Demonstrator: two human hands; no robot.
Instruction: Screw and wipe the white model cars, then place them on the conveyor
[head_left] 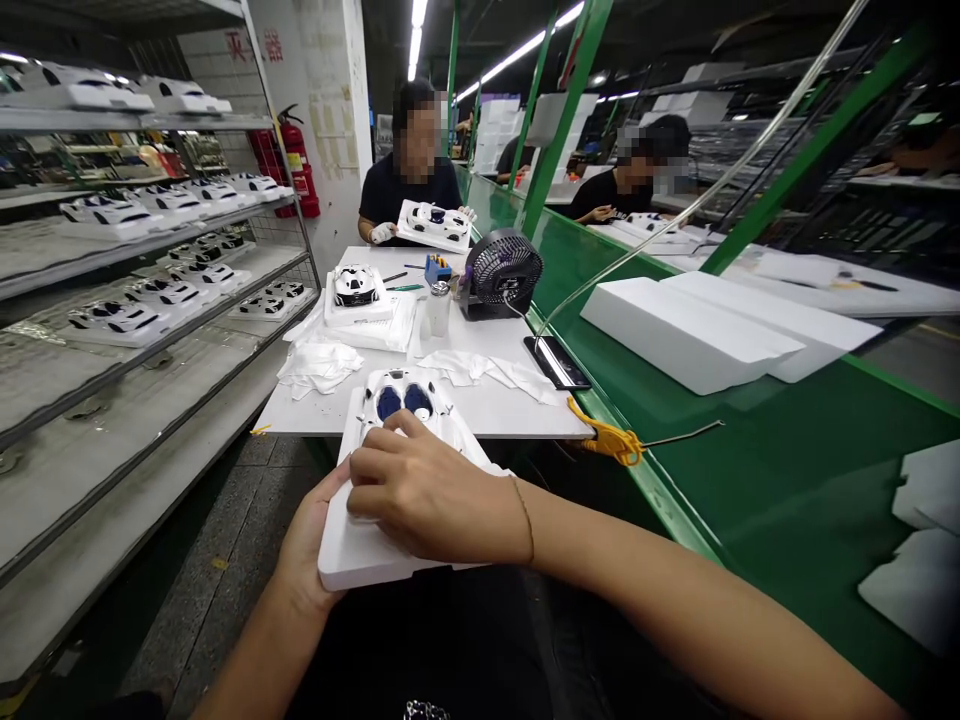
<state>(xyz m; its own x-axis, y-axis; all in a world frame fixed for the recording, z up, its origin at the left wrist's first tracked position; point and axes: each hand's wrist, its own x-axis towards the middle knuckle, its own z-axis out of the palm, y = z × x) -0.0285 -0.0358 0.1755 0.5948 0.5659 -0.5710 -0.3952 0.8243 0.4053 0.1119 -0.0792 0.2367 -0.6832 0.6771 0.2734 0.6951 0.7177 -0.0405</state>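
A white foam tray (352, 548) is tilted up at the near edge of the table, with a white model car (401, 385) lying in it. Dark blue seats show in the car's open cabin. My left hand (311, 540) grips the tray along its left side, thumb on top and the other fingers hidden beneath. Over the near part of the car lies my right hand (420, 485), its fingers curled down against the body. Whatever is between those fingertips is hidden by the hand.
Ahead on the white table (495, 340) are another model car (355, 287), crumpled white cloths (319, 368), a jar (439, 310), a black fan (502, 270) and a phone (556, 362). Racks of model cars (172, 290) stand left; a green conveyor (750, 440) runs right. A co-worker (412, 180) sits opposite.
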